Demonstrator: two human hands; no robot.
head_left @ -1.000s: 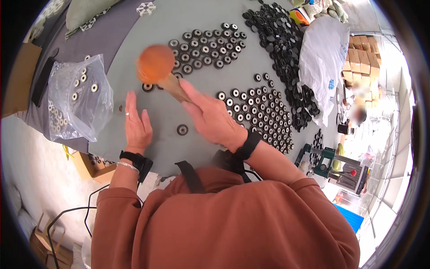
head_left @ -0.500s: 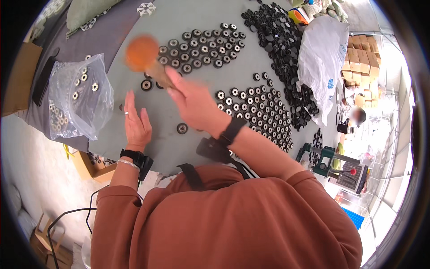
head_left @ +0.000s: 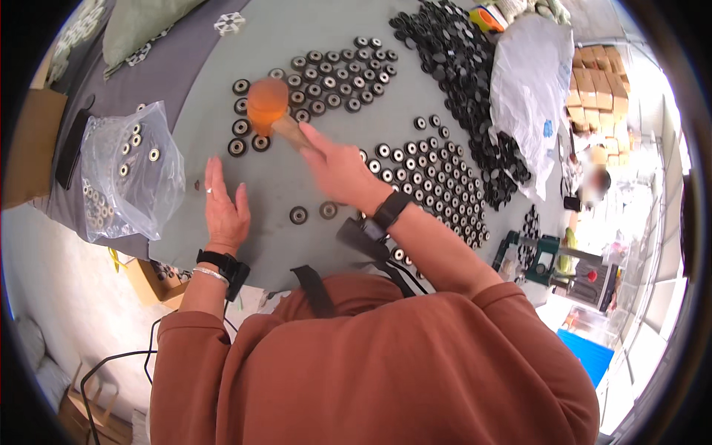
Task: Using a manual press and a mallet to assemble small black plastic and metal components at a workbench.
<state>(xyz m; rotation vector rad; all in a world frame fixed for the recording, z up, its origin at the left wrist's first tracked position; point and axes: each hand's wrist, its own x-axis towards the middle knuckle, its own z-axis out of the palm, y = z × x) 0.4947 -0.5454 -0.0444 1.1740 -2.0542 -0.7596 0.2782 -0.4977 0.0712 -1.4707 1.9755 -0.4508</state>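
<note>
My right hand (head_left: 343,172) is wrapped round the wooden handle of a mallet with a translucent orange head (head_left: 268,102). The head is over a cluster of small black wheels with metal centres, and hides some of them; whether it touches any, I cannot tell. Flat on the grey table (head_left: 259,256) lies my left hand (head_left: 225,211), fingers stretched out and holding nothing. Just beyond its fingertips sits one black wheel (head_left: 236,147). Between my two hands are a single wheel (head_left: 298,215) and a grey ring-like piece (head_left: 328,210).
A clear plastic bag (head_left: 152,189) with metal-centred rings lies at the left. Many wheels (head_left: 430,178) stand in rows right of my right hand. Farther right are a heap of black discs (head_left: 475,96), a white sack (head_left: 530,89) and a green hand press (head_left: 545,256).
The mallet head has moved right and slightly nearer, and is less blurred. A grey ring-like piece now shows below my right hand. My left hand stays almost in place.
</note>
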